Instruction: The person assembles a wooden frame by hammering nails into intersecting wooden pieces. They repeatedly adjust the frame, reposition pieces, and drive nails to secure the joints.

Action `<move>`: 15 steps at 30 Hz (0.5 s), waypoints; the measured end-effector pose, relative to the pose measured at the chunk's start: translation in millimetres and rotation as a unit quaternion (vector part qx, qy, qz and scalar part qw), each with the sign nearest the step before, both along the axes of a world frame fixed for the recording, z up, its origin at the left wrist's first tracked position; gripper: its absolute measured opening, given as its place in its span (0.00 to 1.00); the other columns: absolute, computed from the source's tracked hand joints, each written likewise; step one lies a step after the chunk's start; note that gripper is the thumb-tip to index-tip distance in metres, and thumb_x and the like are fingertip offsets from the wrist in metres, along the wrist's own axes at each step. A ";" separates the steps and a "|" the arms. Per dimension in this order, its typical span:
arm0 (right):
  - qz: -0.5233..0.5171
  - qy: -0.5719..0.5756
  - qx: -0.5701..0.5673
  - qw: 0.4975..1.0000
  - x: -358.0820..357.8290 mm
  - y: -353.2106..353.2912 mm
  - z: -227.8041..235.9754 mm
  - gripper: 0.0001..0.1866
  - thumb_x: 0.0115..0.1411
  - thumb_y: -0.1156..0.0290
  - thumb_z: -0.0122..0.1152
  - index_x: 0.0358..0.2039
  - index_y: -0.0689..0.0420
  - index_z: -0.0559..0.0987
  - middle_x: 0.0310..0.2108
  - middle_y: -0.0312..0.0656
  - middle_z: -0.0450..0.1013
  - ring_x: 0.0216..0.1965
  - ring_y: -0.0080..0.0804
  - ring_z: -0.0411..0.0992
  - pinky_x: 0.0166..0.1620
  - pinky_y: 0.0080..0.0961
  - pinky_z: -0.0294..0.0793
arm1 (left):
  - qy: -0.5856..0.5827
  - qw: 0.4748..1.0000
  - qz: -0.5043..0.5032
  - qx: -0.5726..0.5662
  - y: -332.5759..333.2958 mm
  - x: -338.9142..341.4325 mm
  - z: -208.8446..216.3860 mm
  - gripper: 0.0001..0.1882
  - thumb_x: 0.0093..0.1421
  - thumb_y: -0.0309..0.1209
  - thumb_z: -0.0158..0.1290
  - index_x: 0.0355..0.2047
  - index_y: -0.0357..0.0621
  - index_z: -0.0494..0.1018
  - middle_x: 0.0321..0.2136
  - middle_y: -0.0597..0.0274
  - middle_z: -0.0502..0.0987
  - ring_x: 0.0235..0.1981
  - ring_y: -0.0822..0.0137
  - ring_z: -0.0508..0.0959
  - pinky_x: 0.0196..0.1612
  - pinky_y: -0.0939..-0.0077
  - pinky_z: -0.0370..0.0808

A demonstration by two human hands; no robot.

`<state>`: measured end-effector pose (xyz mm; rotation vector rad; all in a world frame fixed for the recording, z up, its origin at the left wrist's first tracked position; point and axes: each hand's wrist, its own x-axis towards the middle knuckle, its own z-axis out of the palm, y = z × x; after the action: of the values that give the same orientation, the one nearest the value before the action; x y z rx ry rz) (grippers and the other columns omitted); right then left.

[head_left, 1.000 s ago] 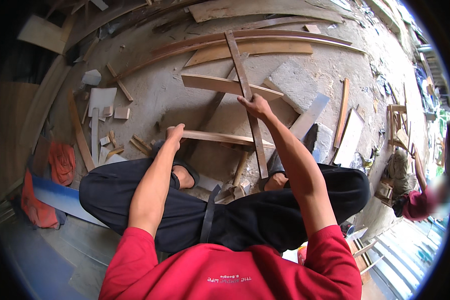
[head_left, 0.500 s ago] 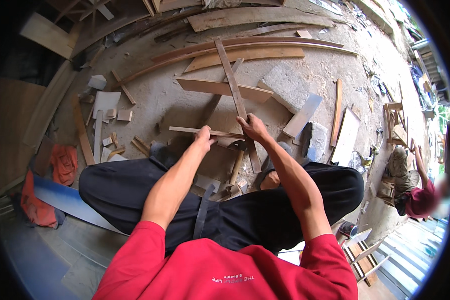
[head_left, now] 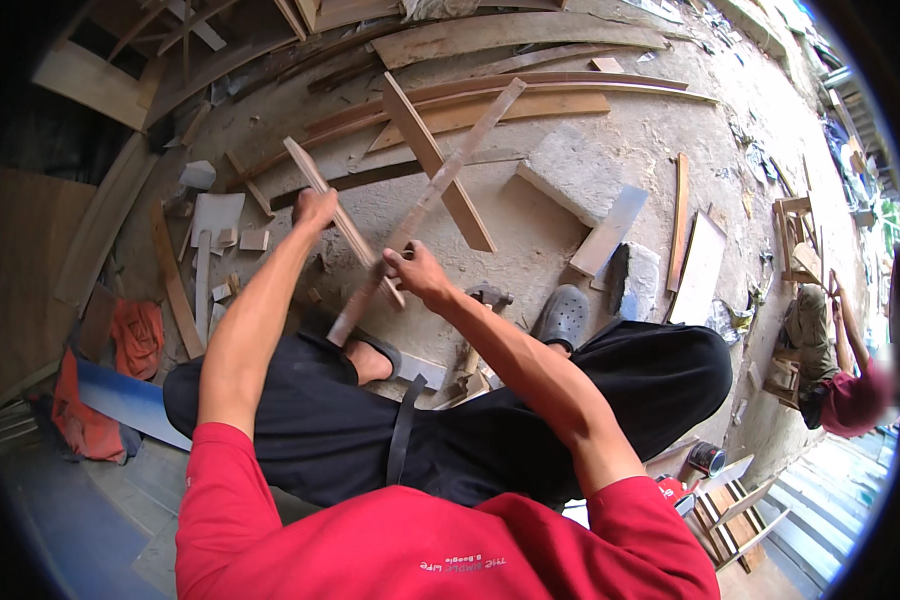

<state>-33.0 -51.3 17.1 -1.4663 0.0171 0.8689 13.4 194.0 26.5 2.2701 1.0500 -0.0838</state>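
Note:
Between my knees I hold a wooden frame made of long strips with boards across them. My left hand [head_left: 316,208] is closed round the near crosspiece [head_left: 352,236], toward its far left end. On the long wooden strip [head_left: 480,132], close to where it meets that crosspiece, my right hand [head_left: 417,271] is closed, its thumb and fingers about the wood. A wider board [head_left: 425,150] crosses the same strip farther out. A second, darker strip [head_left: 370,176] runs behind, partly hidden. Beneath my right forearm lies a hammer [head_left: 490,296], its handle partly covered.
Long planks [head_left: 520,38] lie along the far side. A concrete slab [head_left: 570,175], a pale board [head_left: 610,230] and a stone block [head_left: 634,283] sit to the right. Wood offcuts [head_left: 254,240] and an orange cloth [head_left: 137,338] are at left. Another person [head_left: 850,395] works at far right.
The frame has turned anticlockwise, its far end swinging left and its long strip now slanting up to the right. Both hands have moved left, still gripping it; the hammer is less covered.

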 end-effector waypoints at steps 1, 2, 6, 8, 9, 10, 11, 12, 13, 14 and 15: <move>-0.017 0.007 0.027 0.999 1.9 9.2 3.6 0.22 0.63 0.59 0.59 0.46 0.65 0.69 0.31 0.43 0.73 0.31 0.28 0.73 0.31 0.28 0.75 | -0.007 1.000 -0.014 0.026 2.3 7.1 8.0 0.25 0.51 0.43 0.51 0.38 0.29 0.78 0.40 0.35 0.78 0.44 0.43 0.79 0.49 0.60 0.74; -0.026 0.015 0.059 0.998 -1.4 24.2 9.4 0.20 0.64 0.61 0.58 0.46 0.64 0.68 0.30 0.40 0.72 0.29 0.24 0.72 0.29 0.25 0.74 | 0.005 0.999 -0.024 0.020 25.2 9.3 8.9 0.25 0.51 0.42 0.51 0.38 0.30 0.78 0.40 0.34 0.78 0.46 0.43 0.79 0.50 0.59 0.73; -0.034 0.029 0.105 0.993 -9.0 66.5 34.5 0.19 0.64 0.63 0.58 0.46 0.65 0.68 0.30 0.40 0.72 0.29 0.25 0.72 0.29 0.24 0.74 | -0.005 0.993 -0.096 0.072 69.7 15.2 21.6 0.26 0.53 0.43 0.49 0.40 0.29 0.77 0.39 0.32 0.77 0.46 0.42 0.78 0.50 0.58 0.73; -0.031 0.038 0.098 0.994 -11.8 77.8 43.3 0.20 0.64 0.63 0.59 0.45 0.66 0.68 0.31 0.41 0.72 0.30 0.25 0.72 0.30 0.24 0.75 | 0.009 0.986 -0.135 0.099 75.2 18.8 39.1 0.26 0.54 0.43 0.49 0.39 0.28 0.76 0.38 0.31 0.77 0.45 0.41 0.78 0.49 0.57 0.73; -0.038 0.041 0.100 0.993 -12.5 78.9 39.4 0.19 0.64 0.63 0.59 0.45 0.66 0.68 0.33 0.41 0.73 0.32 0.26 0.73 0.32 0.24 0.76 | 0.005 0.984 -0.159 0.086 70.3 22.5 48.5 0.26 0.54 0.43 0.49 0.38 0.28 0.76 0.36 0.33 0.78 0.43 0.43 0.79 0.47 0.57 0.73; -0.046 0.043 0.101 0.993 -13.4 79.0 35.4 0.19 0.64 0.63 0.59 0.45 0.66 0.68 0.35 0.42 0.73 0.34 0.26 0.74 0.34 0.24 0.77 | 0.001 0.980 -0.184 0.072 62.1 27.6 55.7 0.25 0.54 0.43 0.49 0.37 0.28 0.76 0.34 0.35 0.78 0.41 0.44 0.79 0.44 0.57 0.73; -0.049 0.048 0.103 0.992 -17.7 79.2 35.0 0.19 0.64 0.63 0.59 0.45 0.66 0.68 0.37 0.42 0.74 0.36 0.27 0.74 0.36 0.25 0.78 | -0.001 0.977 -0.203 0.058 57.5 25.5 55.7 0.25 0.54 0.43 0.49 0.37 0.28 0.75 0.31 0.36 0.78 0.39 0.45 0.80 0.42 0.57 0.73; -0.068 0.062 0.106 0.990 -21.8 78.4 34.6 0.19 0.64 0.63 0.60 0.44 0.67 0.69 0.38 0.43 0.74 0.37 0.28 0.75 0.37 0.25 0.78 | -0.018 0.971 -0.230 0.066 56.4 27.0 49.1 0.23 0.54 0.43 0.49 0.35 0.30 0.75 0.30 0.38 0.78 0.37 0.45 0.80 0.41 0.57 0.72; -0.080 0.070 0.100 0.989 -25.5 76.2 33.9 0.19 0.64 0.64 0.60 0.44 0.67 0.70 0.38 0.44 0.75 0.37 0.29 0.75 0.37 0.25 0.78 | -0.006 0.965 -0.255 0.062 53.5 31.5 42.4 0.24 0.54 0.43 0.49 0.36 0.30 0.75 0.32 0.36 0.78 0.39 0.43 0.79 0.42 0.56 0.72; -0.094 0.076 0.095 0.988 -27.2 73.0 32.7 0.18 0.63 0.64 0.61 0.43 0.67 0.70 0.38 0.44 0.75 0.36 0.29 0.75 0.37 0.25 0.78 | 0.003 0.958 -0.281 0.059 47.0 39.5 39.0 0.24 0.54 0.43 0.48 0.37 0.29 0.75 0.33 0.34 0.78 0.40 0.41 0.79 0.44 0.54 0.72; -0.109 0.083 0.090 0.987 -28.7 70.3 31.6 0.18 0.63 0.64 0.61 0.43 0.67 0.71 0.38 0.45 0.75 0.36 0.29 0.75 0.37 0.25 0.78 | 0.013 0.950 -0.308 0.056 39.5 44.3 34.9 0.25 0.54 0.43 0.48 0.37 0.29 0.76 0.35 0.32 0.77 0.41 0.39 0.78 0.45 0.52 0.72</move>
<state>-61.7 18.9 48.6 -1.1953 0.2129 0.7896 57.6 233.4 61.4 2.6274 0.3256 -0.3187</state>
